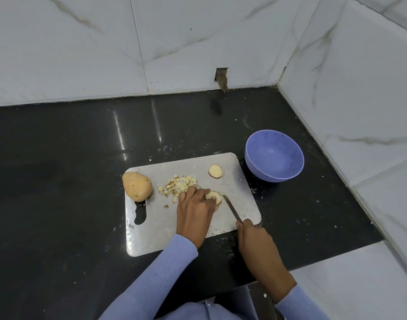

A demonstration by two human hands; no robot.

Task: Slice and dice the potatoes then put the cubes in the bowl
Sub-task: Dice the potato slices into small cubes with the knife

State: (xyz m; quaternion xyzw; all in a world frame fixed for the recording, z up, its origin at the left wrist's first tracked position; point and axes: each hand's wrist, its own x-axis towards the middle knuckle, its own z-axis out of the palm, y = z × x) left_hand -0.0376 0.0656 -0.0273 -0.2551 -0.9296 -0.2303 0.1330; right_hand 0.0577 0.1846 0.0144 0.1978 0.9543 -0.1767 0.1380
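A steel cutting board point(235, 188) lies on the black counter. On its left end sits a whole potato point(137, 185). A pile of small potato cubes point(178, 184) lies in the middle, and a cut potato end point(215, 171) rests near the far right. My left hand point(194, 212) holds a potato piece point(214, 196) down on the board with curled fingers. My right hand point(255, 241) grips a knife point(231, 207) by its handle, the blade tip touching the piece's right side. An empty purple bowl point(274, 155) stands to the right of the board.
The black counter point(70, 181) ends at marble-tiled walls behind and on the right, forming a corner. A hole in the back wall point(221, 79) sits above the counter. Small potato crumbs lie scattered around the board. A white tiled ledge point(350, 292) borders the counter's near right.
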